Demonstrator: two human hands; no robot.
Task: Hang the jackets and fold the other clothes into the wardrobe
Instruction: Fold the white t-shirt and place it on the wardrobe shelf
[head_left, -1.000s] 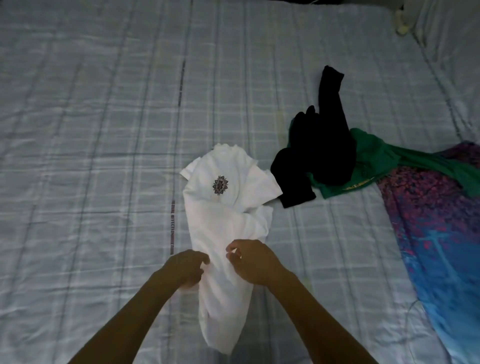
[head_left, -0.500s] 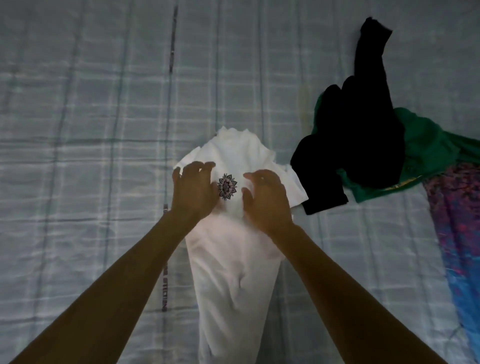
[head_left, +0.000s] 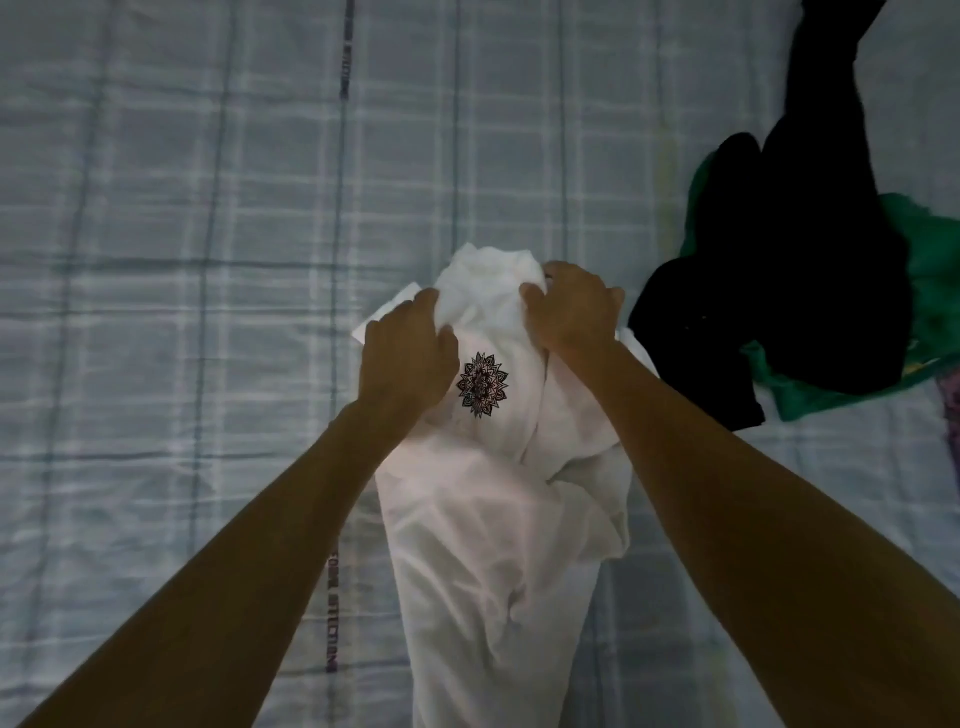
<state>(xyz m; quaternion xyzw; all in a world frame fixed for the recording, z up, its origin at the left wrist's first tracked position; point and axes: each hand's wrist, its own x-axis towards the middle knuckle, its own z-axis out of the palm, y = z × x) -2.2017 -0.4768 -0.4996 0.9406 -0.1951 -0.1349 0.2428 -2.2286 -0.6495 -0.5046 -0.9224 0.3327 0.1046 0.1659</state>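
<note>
Checked bedsheet (head_left: 208, 312) — both hands' curled fingers (head_left: 436, 332) on white shirt (head_left: 483, 519).

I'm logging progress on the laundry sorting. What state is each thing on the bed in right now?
white shirt: unfolded, bunched lengthwise, print facing up, gripped at its far end
left hand: closed on the shirt's fabric
right hand: closed on the shirt's fabric
black garment: unfolded, crumpled, lying partly over the green one
green garment: unfolded, partly under the black one
bedsheet: spread, lightly wrinkled
</note>
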